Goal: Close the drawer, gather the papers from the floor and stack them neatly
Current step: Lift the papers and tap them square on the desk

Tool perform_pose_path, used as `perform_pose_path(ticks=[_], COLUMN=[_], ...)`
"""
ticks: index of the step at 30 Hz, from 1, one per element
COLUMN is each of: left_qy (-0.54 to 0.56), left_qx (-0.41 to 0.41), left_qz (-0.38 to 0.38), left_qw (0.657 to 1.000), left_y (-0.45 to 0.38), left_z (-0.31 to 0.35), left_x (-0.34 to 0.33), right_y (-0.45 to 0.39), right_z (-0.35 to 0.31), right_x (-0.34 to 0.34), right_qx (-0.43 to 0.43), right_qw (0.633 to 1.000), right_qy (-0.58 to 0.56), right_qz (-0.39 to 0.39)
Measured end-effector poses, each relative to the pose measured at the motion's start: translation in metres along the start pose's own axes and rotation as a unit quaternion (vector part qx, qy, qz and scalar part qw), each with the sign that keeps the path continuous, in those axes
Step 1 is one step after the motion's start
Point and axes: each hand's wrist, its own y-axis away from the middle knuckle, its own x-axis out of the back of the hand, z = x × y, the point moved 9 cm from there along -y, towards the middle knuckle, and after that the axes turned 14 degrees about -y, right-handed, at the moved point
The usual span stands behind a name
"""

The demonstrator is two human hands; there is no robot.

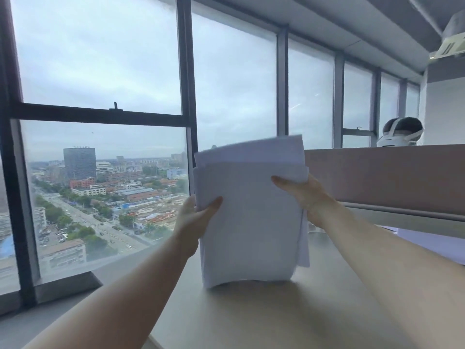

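Observation:
A bundle of white papers (251, 215) stands upright on its lower edge on the beige desk (289, 316). My left hand (195, 219) grips the bundle's left side, thumb across the front. My right hand (305, 195) grips the right side, thumb on the front sheet. The sheets are uneven at the top and along the right edge, and the bottom bows slightly against the desk. No drawer and no floor papers are in view.
Another white sheet (432, 244) lies on the desk at the right. A tan partition (390, 175) runs behind the desk, with a white headset (400, 132) above it. Large windows (100, 122) fill the left and back.

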Motion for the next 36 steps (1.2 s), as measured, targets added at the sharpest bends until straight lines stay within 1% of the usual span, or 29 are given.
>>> perform_pose_path(ticks=[4, 9, 11, 13, 16, 18, 20, 22, 24, 26, 28, 32, 34, 36], left_qy=[-0.012, 0.001, 0.008, 0.036, 0.078, 0.066, 0.022, -0.004, 0.009, 0.03, 0.032, 0.022, 0.011, -0.008], left_qx=[0.03, 0.085, 0.095, 0.091, 0.05, 0.024, 0.045, 0.081, 0.112, 0.119, 0.108, 0.115, 0.119, 0.132], left_qz=[-0.005, -0.044, -0.019, 0.012, 0.019, 0.027, 0.04, 0.004, -0.048, -0.072, -0.073, -0.043, -0.042, -0.057], left_qw=[0.999, 0.995, 0.995, 0.995, 0.996, 0.997, 0.998, 0.997, 0.993, 0.99, 0.991, 0.992, 0.992, 0.99], left_y=[-0.003, 0.002, 0.007, 0.007, 0.001, -0.001, -0.001, 0.005, 0.012, 0.016, 0.016, 0.014, 0.012, 0.011], left_z=[-0.002, -0.021, -0.027, -0.022, -0.005, -0.004, -0.023, -0.048, -0.067, -0.075, -0.074, -0.076, -0.081, -0.091], left_x=[-0.004, -0.017, -0.018, -0.017, -0.016, -0.014, -0.009, -0.018, -0.032, -0.044, -0.052, -0.05, -0.045, -0.046], right_y=[0.001, 0.011, 0.018, 0.02, 0.015, 0.014, 0.018, 0.025, 0.03, 0.033, 0.034, 0.03, 0.03, 0.032], right_z=[0.011, 0.036, 0.049, 0.052, 0.036, 0.032, 0.041, 0.062, 0.078, 0.09, 0.095, 0.097, 0.096, 0.101], right_x=[-0.004, 0.0, 0.004, 0.009, 0.008, 0.014, 0.026, 0.04, 0.044, 0.041, 0.037, 0.041, 0.047, 0.052], right_qx=[-0.005, -0.036, -0.047, -0.042, -0.017, -0.008, -0.012, -0.042, -0.06, -0.067, -0.066, -0.058, -0.057, -0.068], right_qw=[1.0, 0.998, 0.998, 0.999, 0.997, 0.998, 0.999, 0.997, 0.996, 0.996, 0.995, 0.993, 0.993, 0.994], right_qy=[0.015, 0.007, -0.006, -0.027, -0.064, -0.047, 0.004, 0.041, 0.03, 0.003, 0.0, 0.014, 0.006, -0.001], right_qz=[-0.011, -0.049, -0.032, 0.021, 0.034, 0.04, 0.036, 0.049, 0.058, 0.063, 0.08, 0.101, 0.1, 0.086])
